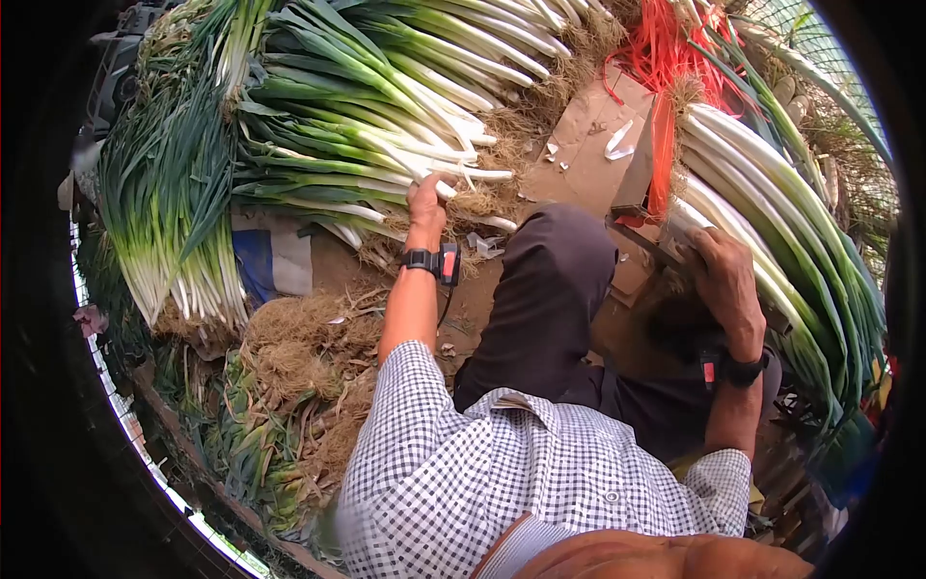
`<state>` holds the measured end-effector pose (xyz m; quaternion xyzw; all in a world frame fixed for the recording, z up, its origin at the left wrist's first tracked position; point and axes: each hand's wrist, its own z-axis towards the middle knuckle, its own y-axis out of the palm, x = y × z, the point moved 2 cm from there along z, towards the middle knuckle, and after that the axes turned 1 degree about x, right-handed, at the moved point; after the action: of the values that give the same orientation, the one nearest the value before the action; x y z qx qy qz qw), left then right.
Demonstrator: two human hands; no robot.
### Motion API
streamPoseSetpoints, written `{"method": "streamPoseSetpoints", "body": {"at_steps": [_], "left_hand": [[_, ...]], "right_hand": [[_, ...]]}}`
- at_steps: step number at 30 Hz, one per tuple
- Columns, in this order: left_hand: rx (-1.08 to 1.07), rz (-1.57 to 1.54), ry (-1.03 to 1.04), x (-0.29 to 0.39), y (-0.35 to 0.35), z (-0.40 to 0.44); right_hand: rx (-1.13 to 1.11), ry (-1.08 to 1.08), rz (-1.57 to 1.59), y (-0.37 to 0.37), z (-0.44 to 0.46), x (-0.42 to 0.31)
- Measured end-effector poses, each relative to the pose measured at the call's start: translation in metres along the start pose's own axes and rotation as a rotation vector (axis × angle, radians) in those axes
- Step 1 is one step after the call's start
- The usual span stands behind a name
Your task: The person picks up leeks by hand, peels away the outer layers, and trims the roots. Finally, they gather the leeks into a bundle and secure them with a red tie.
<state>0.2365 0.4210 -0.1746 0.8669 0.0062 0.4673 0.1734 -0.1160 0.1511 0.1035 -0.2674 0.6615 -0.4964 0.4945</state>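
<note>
At the right edge of a pile of green onions (386,145), my left hand (426,198) has its fingers closed round the white end of one stalk (445,190). My right hand (716,275) is at the right, fingers bent over the near side of a bundle of green onions (762,183), beside a dark metal edge (651,246). Whatever lies under its fingers is hidden. Red plastic strips (662,145) hang down just beyond that hand.
Flattened cardboard (588,130) with white scraps lies ahead of my knee (564,251). Another bunch of green onions (193,232) stands at the left. Trimmed roots (299,343) and leaf waste (256,454) are heaped at the lower left. Netting (837,48) is at the upper right.
</note>
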Motion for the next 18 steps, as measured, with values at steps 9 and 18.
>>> {"method": "streamPoseSetpoints", "body": {"at_steps": [9,18], "left_hand": [[-0.079,-0.429,-0.090,0.055,-0.050,-0.063],[-0.109,-0.232,0.091,0.080,0.045,-0.148]], "right_hand": [[-0.053,0.004,-0.025,0.005,-0.004,-0.001],[0.122,-0.096,0.219,-0.018,0.017,-0.034]]}}
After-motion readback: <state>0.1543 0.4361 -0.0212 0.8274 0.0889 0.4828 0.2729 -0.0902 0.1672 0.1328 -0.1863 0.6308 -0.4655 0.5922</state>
